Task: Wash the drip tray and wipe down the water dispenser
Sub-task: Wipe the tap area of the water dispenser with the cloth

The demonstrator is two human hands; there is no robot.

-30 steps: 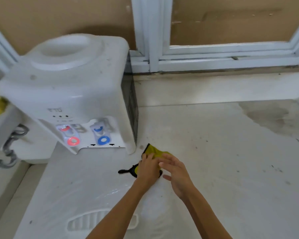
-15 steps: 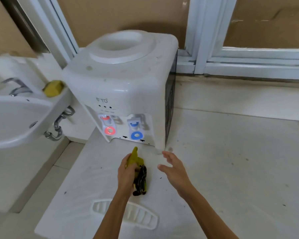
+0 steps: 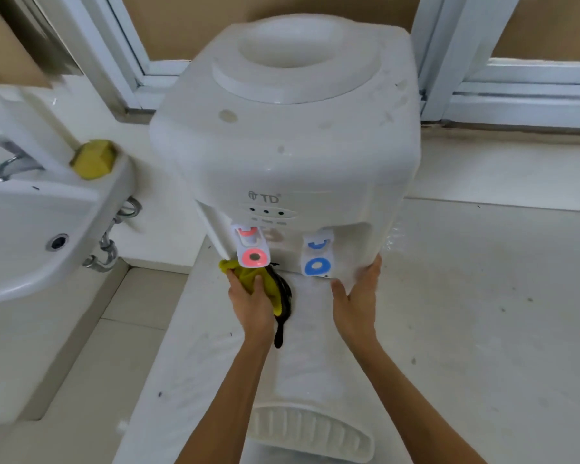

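The white water dispenser [image 3: 292, 139] stands on a white counter [image 3: 482, 313], with a red tap [image 3: 252, 252] and a blue tap [image 3: 317, 259] facing me. My left hand [image 3: 250, 303] grips a yellow and black cloth [image 3: 278, 289] just below the red tap. My right hand [image 3: 357, 296] rests with spread fingers against the dispenser's lower right front corner. The white slotted drip tray [image 3: 312, 433] lies on the counter near me, between my forearms.
A white wash basin [image 3: 31, 229] with a metal faucet [image 3: 5, 162] hangs at the left, a yellow sponge [image 3: 94, 159] on its corner. Drain pipes [image 3: 111, 242] run under it. White window frames [image 3: 516, 88] line the back wall behind the dispenser.
My view has moved in toward the dispenser. My left hand lifted the cloth up under the red tap, and my right hand went from hovering over the counter to the dispenser's right corner.
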